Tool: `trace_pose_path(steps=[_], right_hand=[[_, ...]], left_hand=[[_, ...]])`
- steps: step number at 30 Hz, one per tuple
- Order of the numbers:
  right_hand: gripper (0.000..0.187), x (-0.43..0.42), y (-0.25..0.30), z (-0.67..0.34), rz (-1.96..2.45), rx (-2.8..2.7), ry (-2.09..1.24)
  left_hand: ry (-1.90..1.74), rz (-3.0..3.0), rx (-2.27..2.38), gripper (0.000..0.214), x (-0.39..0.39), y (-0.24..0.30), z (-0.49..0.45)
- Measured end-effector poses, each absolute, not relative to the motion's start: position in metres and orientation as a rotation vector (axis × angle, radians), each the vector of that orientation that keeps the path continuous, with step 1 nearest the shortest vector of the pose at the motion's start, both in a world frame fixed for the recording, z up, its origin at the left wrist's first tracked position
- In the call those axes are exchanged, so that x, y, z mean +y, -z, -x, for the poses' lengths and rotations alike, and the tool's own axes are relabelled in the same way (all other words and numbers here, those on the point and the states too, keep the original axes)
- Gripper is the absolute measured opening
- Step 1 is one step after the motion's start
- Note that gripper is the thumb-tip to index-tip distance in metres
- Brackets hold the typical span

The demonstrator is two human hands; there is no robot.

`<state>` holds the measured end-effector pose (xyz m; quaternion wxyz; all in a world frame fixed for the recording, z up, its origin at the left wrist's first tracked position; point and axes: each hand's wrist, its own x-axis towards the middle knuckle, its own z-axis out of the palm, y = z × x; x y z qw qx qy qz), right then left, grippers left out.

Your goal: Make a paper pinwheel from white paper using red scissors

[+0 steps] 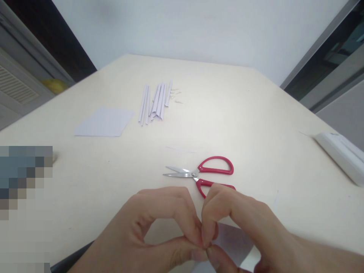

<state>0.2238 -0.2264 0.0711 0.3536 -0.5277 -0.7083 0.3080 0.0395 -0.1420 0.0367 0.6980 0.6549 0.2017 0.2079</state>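
My left hand (159,223) and my right hand (241,216) meet at the bottom centre, thumb and fingertips pinched together and touching each other. A piece of white paper (231,240), curved along its right edge, shows behind and below the fingers. Both hands appear to grip it, though the pinched spot itself is hidden. Just beyond my knuckles lies a pair of scissors (194,174) with red handles, its blades slightly apart and pointing left. My right hand overlaps the nearer handle in view.
Several rolled paper tubes (157,102) lie farther back, with small thin scraps (176,94) beside them. Left of them rests a flat stack of white paper (104,122). A thin paper strip (182,150) lies beyond the scissors. A white long object (341,157) sits at the right edge.
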Motion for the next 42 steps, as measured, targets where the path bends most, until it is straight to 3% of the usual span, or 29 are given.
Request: trace_pose_path(steps=[12,25,42], right_hand=[[0.025,-0.217,-0.057,-0.221,1.334,-1.572,-1.180],[0.030,-0.218,-0.059,-0.232,1.301,-1.565,-1.170],[0.032,-0.220,-0.062,-0.232,1.324,-1.634,-1.017]], left_hand=[[-0.369,-1.337,0.417,0.008,-0.133,-0.032,-0.036],[-0.302,-1.297,0.411,0.004,-0.134,-0.031,-0.034],[-0.203,-1.227,0.453,0.021,-0.137,-0.040,-0.035]])
